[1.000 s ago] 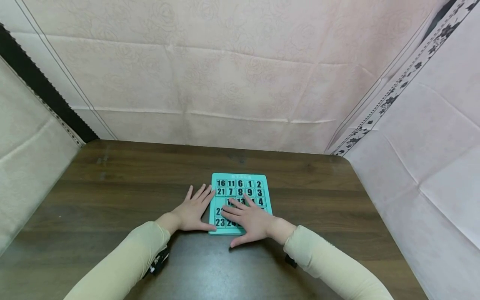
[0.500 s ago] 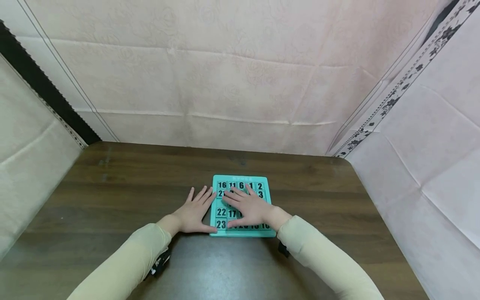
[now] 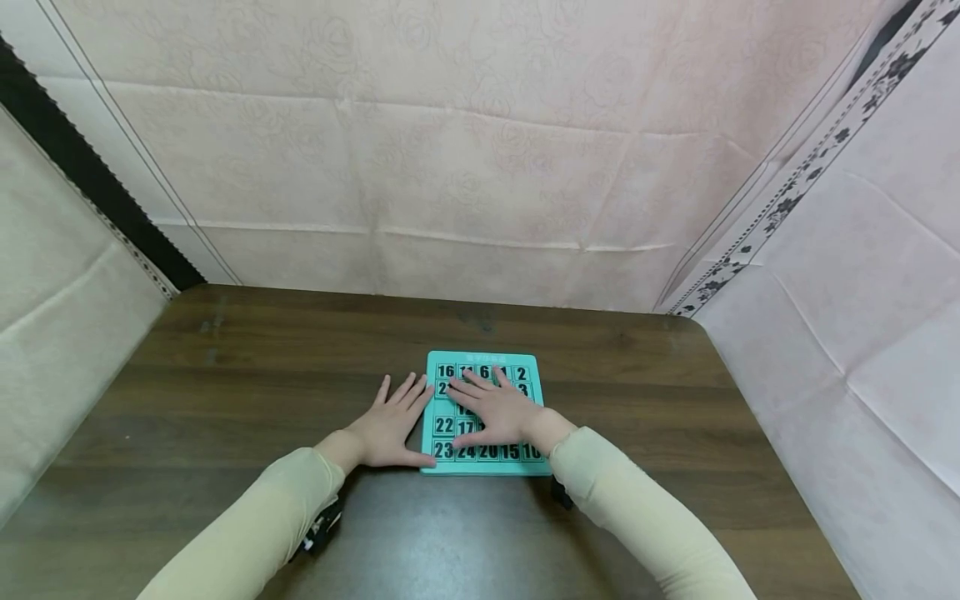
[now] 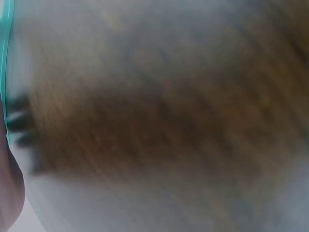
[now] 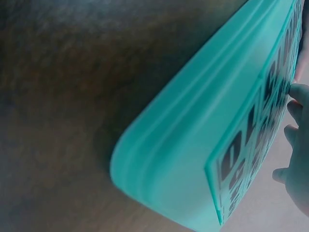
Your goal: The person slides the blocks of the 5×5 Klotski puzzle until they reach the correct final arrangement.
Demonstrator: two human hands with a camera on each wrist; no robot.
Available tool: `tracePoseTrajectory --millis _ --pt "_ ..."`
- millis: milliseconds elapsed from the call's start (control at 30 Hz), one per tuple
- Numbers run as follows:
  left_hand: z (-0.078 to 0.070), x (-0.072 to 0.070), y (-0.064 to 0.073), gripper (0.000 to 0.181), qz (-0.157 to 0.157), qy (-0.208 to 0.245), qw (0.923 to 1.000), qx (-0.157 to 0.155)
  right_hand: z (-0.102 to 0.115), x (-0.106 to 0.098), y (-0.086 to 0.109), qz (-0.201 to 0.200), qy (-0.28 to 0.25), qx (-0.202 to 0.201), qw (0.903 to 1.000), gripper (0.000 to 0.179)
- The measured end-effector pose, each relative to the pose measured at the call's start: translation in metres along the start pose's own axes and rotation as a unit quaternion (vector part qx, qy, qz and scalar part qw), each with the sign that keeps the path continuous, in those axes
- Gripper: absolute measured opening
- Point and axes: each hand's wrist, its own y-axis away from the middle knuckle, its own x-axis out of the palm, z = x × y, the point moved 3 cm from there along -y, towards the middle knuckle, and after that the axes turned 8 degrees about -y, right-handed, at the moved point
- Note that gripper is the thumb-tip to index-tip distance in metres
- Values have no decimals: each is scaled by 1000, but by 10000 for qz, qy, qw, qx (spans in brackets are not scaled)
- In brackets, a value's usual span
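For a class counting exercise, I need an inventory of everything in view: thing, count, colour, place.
Number board: one, turquoise, on the table
Numbered tiles: several, some hidden; turquoise, black numerals; in the board
Table: one, brown, beneath
Cloth hangings: count unclear, pale, behind and both sides
Black strip: one, left hanging
Wrist devices: two, black, at the wrists
Sleeves: two, pale yellow-green, on the arms
Left hand: one, bare, board's left edge
Right hand: one, bare, over the tiles
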Motion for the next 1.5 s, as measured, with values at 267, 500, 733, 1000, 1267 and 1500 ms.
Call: tracePoseTrajectory --millis 267,500,733,1000,1267,1500 --pt "1 1 -1 110 5 30 10000 6 4 2 4 -105 -12 -149 9998 88" --pt "2 3 -1 110 -7 22 10000 23 9 4 9 -55 222 -244 9994 88" --pt "1 3 -1 110 -19 37 10000 9 13 7 15 -65 256 -340 9991 88" --pt "0 1 -1 109 -64 64 10000 5 18 9 20 -83 214 -418 9989 90" --pt "1 2 -1 110 -42 79 10000 4 19 8 21 -56 243 -384 9989 91" --pt "0 1 -1 109 -3 77 10000 6 18 7 20 -28 226 -388 9990 88"
